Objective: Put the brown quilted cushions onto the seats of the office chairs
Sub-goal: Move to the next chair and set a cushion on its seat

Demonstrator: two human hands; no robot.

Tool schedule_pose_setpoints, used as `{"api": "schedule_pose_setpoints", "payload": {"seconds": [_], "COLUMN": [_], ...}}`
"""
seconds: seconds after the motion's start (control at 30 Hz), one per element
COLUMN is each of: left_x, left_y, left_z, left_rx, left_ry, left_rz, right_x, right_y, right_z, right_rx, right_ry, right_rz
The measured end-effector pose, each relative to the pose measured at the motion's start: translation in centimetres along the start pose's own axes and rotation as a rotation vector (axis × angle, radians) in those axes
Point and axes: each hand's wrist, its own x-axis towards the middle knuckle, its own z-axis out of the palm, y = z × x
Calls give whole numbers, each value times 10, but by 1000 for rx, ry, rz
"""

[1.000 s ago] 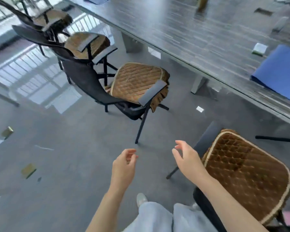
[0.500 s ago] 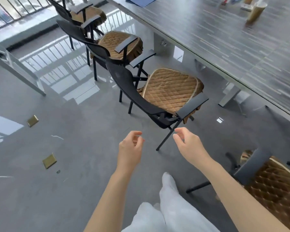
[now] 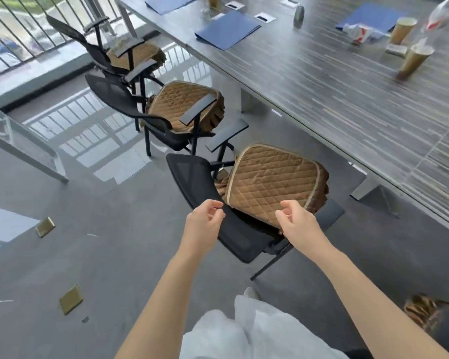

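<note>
brown diamond-quilted cushion with pale piping (image 3: 272,181) lies on the seat of the nearest black mesh office chair (image 3: 218,203), beside the long grey streaked table (image 3: 347,99). your left hand (image 3: 205,224) hovers over the backrest, fingers loosely curled, holding nothing. your right hand (image 3: 296,221) hovers over the cushion's near edge, fingers half-curled, empty; contact cannot be told. two further chairs beyond carry cushions.

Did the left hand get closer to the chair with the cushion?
Yes. The left hand was over bare floor short of the nearest chair; now it is at the black backrest, beside the cushion.
</note>
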Motion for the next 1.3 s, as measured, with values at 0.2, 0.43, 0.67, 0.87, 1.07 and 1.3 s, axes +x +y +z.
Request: {"api": "schedule_pose_setpoints", "payload": {"seconds": [0.2, 0.43, 0.67, 0.87, 1.07, 1.3], "left_x": [94, 206, 324, 396, 457, 515], "left_y": [23, 23, 16, -4, -42, -105], "left_z": [1, 13, 24, 56, 110, 179], "left_rx": [98, 263, 443, 587, 693, 819], "left_ry": [-81, -275, -523, -692, -791, -832], "left_rz": [38, 42, 17, -5, -5, 56], "right_x": [74, 150, 214, 246, 285, 333], "right_y": [-20, -32, -33, -1, 70, 163], "right_z": [-8, -1, 19, 41, 61, 102], "right_rx": [17, 37, 122, 220, 269, 291], "right_ry": [33, 92, 160, 207, 265, 384], "right_rz": [75, 218, 479, 679, 859, 1032]}}
